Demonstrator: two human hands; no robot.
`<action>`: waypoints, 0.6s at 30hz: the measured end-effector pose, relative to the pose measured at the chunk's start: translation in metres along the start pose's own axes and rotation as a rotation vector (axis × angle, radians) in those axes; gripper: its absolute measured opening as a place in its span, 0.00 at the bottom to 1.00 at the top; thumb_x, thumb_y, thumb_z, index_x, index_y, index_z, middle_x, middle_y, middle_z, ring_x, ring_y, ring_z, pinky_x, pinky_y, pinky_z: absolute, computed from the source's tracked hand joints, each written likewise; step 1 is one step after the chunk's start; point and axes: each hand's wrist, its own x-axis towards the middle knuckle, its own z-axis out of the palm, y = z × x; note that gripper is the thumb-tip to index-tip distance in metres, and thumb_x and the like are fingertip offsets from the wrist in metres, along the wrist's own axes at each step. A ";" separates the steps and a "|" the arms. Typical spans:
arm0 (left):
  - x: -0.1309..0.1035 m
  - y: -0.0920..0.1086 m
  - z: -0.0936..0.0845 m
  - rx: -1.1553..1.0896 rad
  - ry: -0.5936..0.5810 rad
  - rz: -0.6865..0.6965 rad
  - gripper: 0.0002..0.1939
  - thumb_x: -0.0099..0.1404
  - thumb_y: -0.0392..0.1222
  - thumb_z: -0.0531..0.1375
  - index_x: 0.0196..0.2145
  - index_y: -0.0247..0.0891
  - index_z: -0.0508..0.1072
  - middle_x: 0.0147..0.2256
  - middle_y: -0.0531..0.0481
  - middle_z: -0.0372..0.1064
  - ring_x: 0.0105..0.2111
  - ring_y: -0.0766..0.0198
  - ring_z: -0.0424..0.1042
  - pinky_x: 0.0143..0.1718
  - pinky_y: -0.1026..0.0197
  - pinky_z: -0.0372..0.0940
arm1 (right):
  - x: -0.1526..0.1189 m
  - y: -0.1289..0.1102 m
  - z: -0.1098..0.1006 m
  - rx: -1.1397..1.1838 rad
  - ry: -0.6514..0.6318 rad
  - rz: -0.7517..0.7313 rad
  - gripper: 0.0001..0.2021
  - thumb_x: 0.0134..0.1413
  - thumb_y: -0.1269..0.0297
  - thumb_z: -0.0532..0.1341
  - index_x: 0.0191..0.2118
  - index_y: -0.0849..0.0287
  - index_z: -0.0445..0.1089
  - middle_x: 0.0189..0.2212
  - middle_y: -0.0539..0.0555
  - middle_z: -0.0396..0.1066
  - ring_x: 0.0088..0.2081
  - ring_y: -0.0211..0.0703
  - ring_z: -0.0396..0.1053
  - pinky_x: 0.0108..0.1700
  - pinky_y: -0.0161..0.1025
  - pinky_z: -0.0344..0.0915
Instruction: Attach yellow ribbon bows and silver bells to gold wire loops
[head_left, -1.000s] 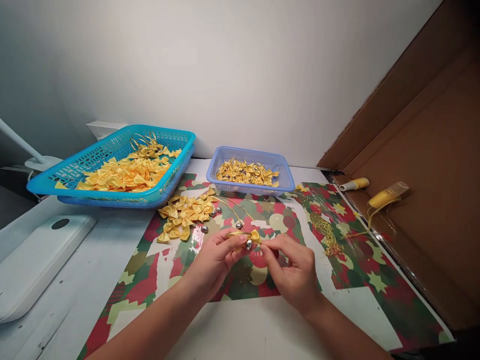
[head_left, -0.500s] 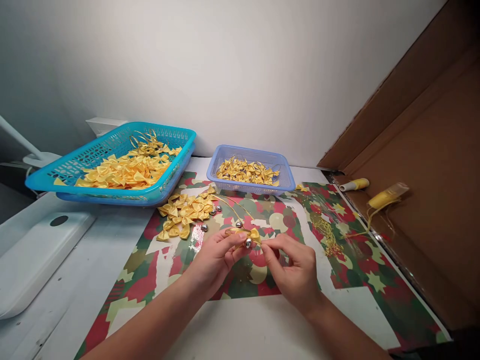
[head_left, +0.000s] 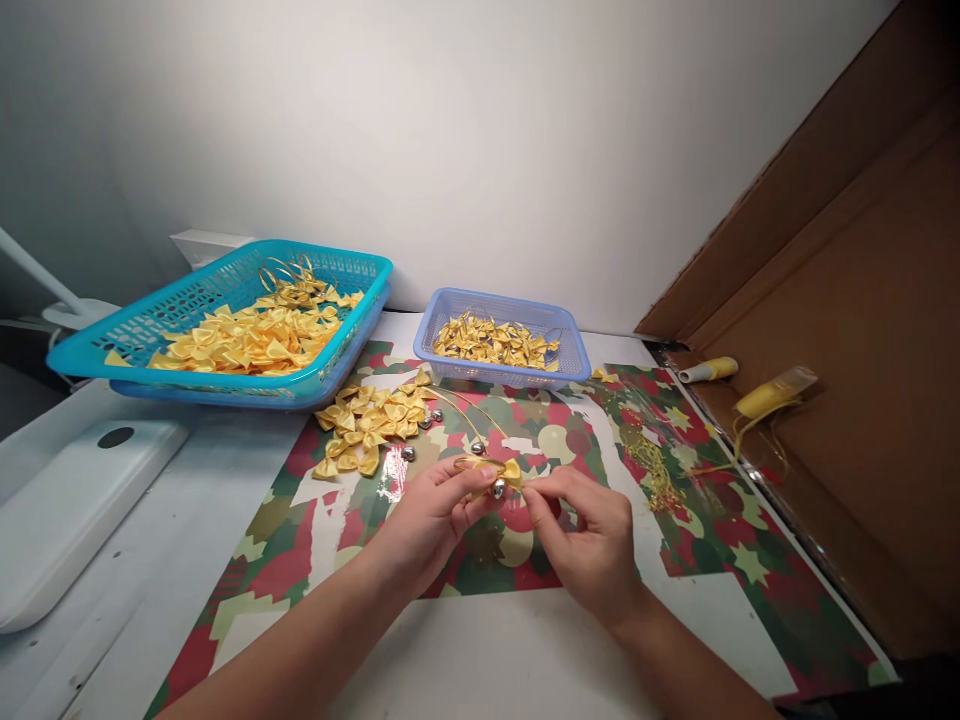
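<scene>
Between its thumb and fingers, my left hand (head_left: 431,510) grips a yellow ribbon bow (head_left: 513,470). A silver bell (head_left: 499,489) hangs at the near side of this bow, and a gold loop curves above the thumb. Just to the right, my right hand (head_left: 589,535) is closed in a pinch at the bow's edge; whatever sits between those fingertips is too small to make out. Beyond the hands, a loose silver bell (head_left: 477,449) lies by thin gold strands (head_left: 480,408). A pile of yellow bows (head_left: 375,420) rests to the left, with another bell (head_left: 407,453) beside it.
A turquoise basket (head_left: 75,355) of bows stands at the back left, stacked on a blue one. Behind my hands is a periwinkle basket (head_left: 506,374) holding bows with bells. Yellow thread (head_left: 652,475), two thread spools (head_left: 772,393) and a cardboard wall (head_left: 847,400) are right; a white lamp base (head_left: 90,510) is left.
The bow and bell in my left hand have shifted very slightly to the right. Both hands keep the same grip.
</scene>
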 end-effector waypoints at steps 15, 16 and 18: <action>0.000 -0.002 -0.001 -0.006 -0.018 -0.011 0.10 0.49 0.39 0.71 0.23 0.33 0.74 0.26 0.52 0.71 0.31 0.67 0.71 0.39 0.66 0.69 | -0.001 0.003 0.000 -0.004 -0.024 0.016 0.09 0.54 0.77 0.58 0.26 0.58 0.68 0.18 0.46 0.65 0.21 0.32 0.57 0.25 0.32 0.59; -0.001 -0.002 -0.001 -0.016 -0.016 -0.015 0.10 0.49 0.38 0.71 0.23 0.33 0.74 0.27 0.51 0.71 0.31 0.67 0.71 0.39 0.66 0.69 | 0.000 0.003 0.000 -0.003 -0.022 0.016 0.09 0.54 0.77 0.58 0.26 0.58 0.68 0.18 0.46 0.65 0.21 0.32 0.57 0.25 0.32 0.59; -0.001 -0.002 -0.001 -0.041 -0.010 -0.023 0.09 0.49 0.38 0.71 0.24 0.33 0.75 0.27 0.51 0.72 0.31 0.68 0.72 0.38 0.67 0.69 | 0.000 0.002 -0.001 -0.002 -0.020 0.019 0.09 0.54 0.76 0.58 0.26 0.58 0.68 0.18 0.46 0.65 0.20 0.33 0.57 0.24 0.33 0.59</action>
